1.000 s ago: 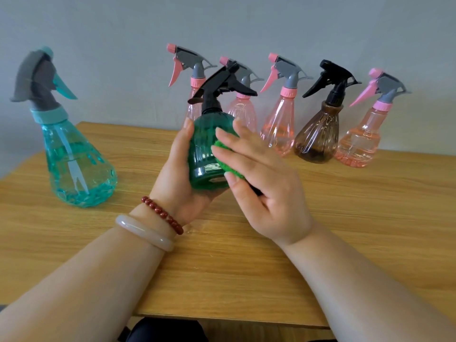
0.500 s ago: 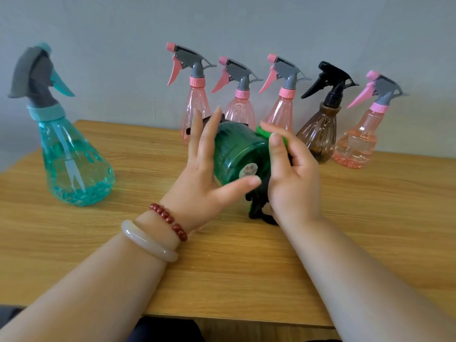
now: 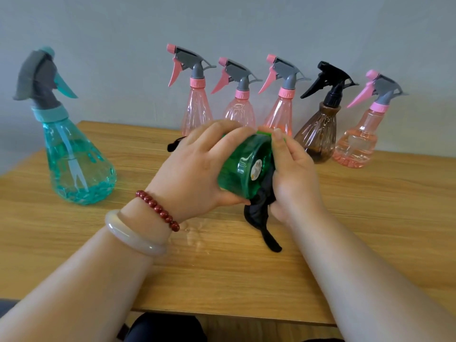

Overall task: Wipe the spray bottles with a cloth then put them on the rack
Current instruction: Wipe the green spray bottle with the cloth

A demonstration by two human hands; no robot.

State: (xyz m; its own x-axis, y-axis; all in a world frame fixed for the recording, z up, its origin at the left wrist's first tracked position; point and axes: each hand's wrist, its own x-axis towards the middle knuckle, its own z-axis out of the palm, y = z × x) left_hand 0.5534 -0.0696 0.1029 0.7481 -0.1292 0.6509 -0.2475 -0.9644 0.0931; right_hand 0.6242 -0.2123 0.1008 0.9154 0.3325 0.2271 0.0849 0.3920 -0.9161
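Green spray bottle [image 3: 243, 169], one of seven spray bottles in view, is held just above the middle of the wooden table [image 3: 370, 230], between the two hands. It lies on its side, with its flat base and a small round sticker turned toward the camera. Its black trigger head [image 3: 172, 145] pokes out past the left hand.

The left hand [image 3: 195, 174] grips it round the body, fingers curled over the top and thumb underneath. The right hand [image 3: 293, 178] is curled round one cloth [image 3: 261, 218] and presses it against the bottle's right side, with the index finger lying along the upper rim. The cloth shows a bright green edge at the top under the fingertips. The rest hangs down black below the hands, its tail reaching the tabletop.

The other six bottles stand upright on the table. A row of five runs along the grey wall behind the hands: three pink bottles [image 3: 196, 112] [image 3: 240, 112] [image 3: 281, 112], then one brown bottle [image 3: 318, 134] with a black trigger, then a fourth pink bottle [image 3: 357, 141] at the right end. One larger teal bottle [image 3: 74, 164] stands well apart at the left.

The left wrist wears one red bead bracelet [image 3: 158, 209] and one pale bangle [image 3: 133, 235].
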